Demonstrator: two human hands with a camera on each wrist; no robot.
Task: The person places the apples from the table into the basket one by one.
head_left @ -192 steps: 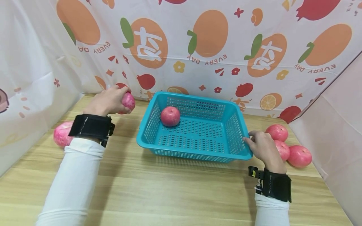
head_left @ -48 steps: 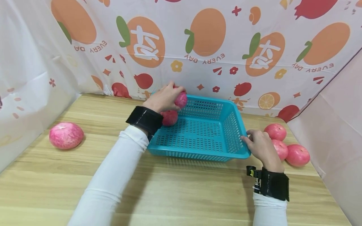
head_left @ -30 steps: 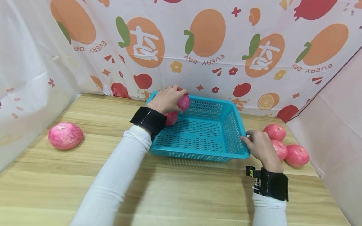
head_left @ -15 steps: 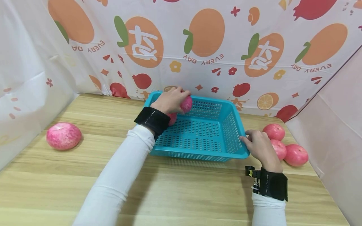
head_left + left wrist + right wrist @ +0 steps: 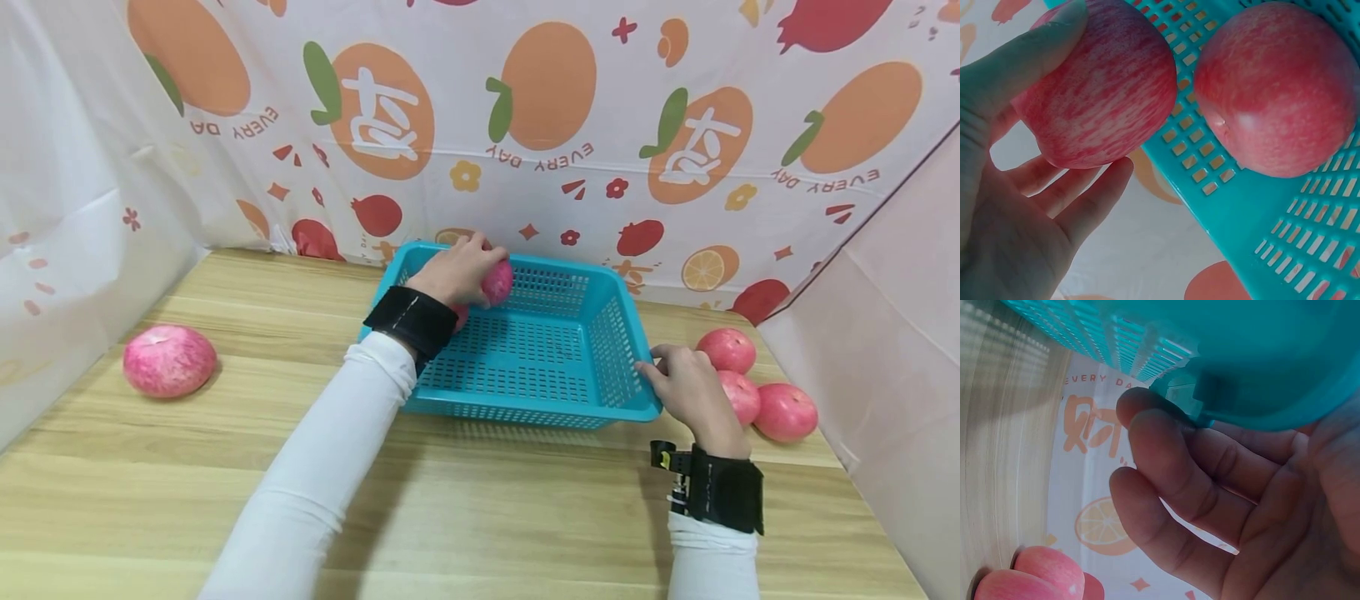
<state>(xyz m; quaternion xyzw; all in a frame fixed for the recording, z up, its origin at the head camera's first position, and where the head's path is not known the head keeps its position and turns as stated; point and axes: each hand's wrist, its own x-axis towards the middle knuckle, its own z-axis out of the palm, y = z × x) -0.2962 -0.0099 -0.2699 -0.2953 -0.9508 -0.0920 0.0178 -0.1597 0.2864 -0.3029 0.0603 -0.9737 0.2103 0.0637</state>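
Observation:
My left hand [image 5: 455, 272] grips a streaked pink-red apple [image 5: 497, 282] over the back left part of a turquoise plastic basket [image 5: 517, 408]. In the left wrist view the thumb lies on one side of that apple and the fingers curl at its other side. Another apple [image 5: 1279, 87] sits inside the basket; in the head view my left hand and wrist cover most of it. At the basket's right end my right hand [image 5: 688, 387] holds the rim, thumb on the inner side and fingers [image 5: 1166, 456] curled beneath it.
Three pink-red apples [image 5: 786, 412] lie close together on the wooden table [image 5: 525, 517], right of my right hand. One larger mottled pink apple [image 5: 169, 361] lies at the far left. A fruit-printed white sheet [image 5: 465, 100] hangs directly behind the basket.
My left hand has carried the apple from left of the basket to over its back left part, lately shifting slightly right and lower. The right hand stays on the rim.

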